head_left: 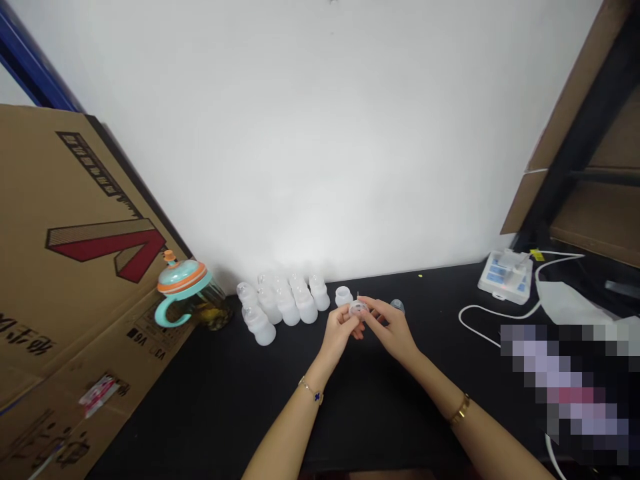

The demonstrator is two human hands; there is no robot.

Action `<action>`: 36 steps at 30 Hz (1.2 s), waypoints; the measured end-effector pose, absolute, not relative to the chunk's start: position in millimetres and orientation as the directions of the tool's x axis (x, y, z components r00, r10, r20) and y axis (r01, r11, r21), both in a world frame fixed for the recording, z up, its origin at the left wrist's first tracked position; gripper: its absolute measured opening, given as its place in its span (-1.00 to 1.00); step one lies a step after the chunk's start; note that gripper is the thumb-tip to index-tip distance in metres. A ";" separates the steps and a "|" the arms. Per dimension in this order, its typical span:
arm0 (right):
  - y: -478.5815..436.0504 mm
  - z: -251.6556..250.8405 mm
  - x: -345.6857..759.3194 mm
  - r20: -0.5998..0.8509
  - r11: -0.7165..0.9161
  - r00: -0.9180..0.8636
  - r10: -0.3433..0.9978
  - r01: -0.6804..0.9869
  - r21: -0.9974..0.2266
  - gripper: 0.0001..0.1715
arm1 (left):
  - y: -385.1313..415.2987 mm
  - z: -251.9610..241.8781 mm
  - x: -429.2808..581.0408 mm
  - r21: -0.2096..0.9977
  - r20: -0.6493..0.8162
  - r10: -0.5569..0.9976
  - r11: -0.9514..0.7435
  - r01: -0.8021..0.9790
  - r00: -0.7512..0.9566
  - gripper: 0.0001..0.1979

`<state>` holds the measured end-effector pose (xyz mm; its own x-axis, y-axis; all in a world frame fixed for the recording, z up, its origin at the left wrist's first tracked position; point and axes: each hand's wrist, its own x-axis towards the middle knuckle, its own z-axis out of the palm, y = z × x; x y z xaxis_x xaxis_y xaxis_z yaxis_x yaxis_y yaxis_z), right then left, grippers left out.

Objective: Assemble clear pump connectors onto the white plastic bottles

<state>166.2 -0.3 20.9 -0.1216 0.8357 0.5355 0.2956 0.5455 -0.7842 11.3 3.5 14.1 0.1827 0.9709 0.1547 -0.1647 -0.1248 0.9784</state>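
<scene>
My left hand (339, 328) and my right hand (393, 328) meet above the black table, their fingers closed around a small whitish ring-shaped bottle part (357, 308). It looks like a baby bottle's collar ring; a thin tip pokes up beside it, and the fingers cover much of it. Just behind my left hand stands an open white bottle (343, 295) with no top on. A clear dome-shaped cap (398, 305) lies behind my right hand, partly hidden by it. To the left, several white baby bottles (287, 308) with clear caps stand upright in a cluster.
A teapot-like jug (184, 277) with a turquoise handle and dark contents stands at the left, against a large cardboard box (75, 267). At the right lie a white power strip (506, 275), a looping white cable (473, 309) and white sheets (575, 307). A white wall (330, 147) rises behind.
</scene>
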 end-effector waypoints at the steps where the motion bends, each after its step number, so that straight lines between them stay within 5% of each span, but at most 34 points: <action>1: -0.5 21.6 166.1 0.536 0.547 -0.122 0.835 0.292 -0.785 -0.59 | 3.5 13.4 11.6 0.978 0.162 0.972 -0.134 -0.162 0.172 -0.79; 11: 1.1 16.8 164.0 0.514 0.530 -0.137 0.847 0.303 -0.792 -0.59 | 6.0 8.0 12.7 0.975 0.205 0.972 -0.194 -0.105 0.116 -0.77; 25: 3.7 14.6 163.9 0.483 0.476 -0.058 0.874 0.309 -0.823 -0.60 | -5.8 13.1 13.4 0.911 0.333 0.943 -0.328 0.249 0.022 -0.67; 36: 6.4 14.2 165.0 0.414 0.419 -0.065 0.908 0.171 -0.892 -0.58 | -0.8 13.4 16.5 0.967 0.254 0.967 -0.254 -0.014 -0.031 -0.55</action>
<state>165.0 6.4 14.2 -0.0652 0.9079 0.4141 0.1710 0.4190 -0.8918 16.5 -0.8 13.4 -0.0306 0.9668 0.2537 -0.0140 -0.2542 0.9671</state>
